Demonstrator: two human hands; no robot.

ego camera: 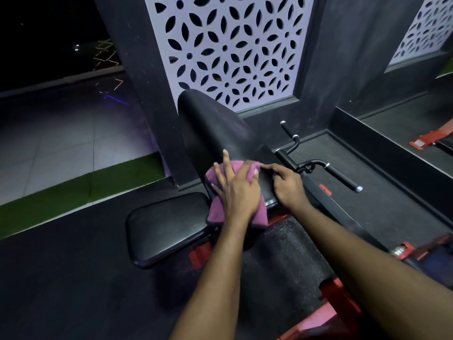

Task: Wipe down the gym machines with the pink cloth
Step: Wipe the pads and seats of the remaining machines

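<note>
A black padded backrest (215,128) of a gym bench slopes up toward the wall, with a black seat pad (166,227) below it at the left. The pink cloth (215,207) lies on the lower end of the backrest. My left hand (235,190) presses flat on the cloth with its fingers spread. My right hand (286,185) rests on the backrest's right edge beside the cloth, fingers curled over the pad's rim, forefinger pointing toward the cloth.
Black handle bars (340,177) with chrome ends stick out to the right of the backrest. Red frame parts (331,288) run under the bench. A white patterned screen (228,50) and dark wall stand behind. A green strip (81,190) and tiled floor lie left.
</note>
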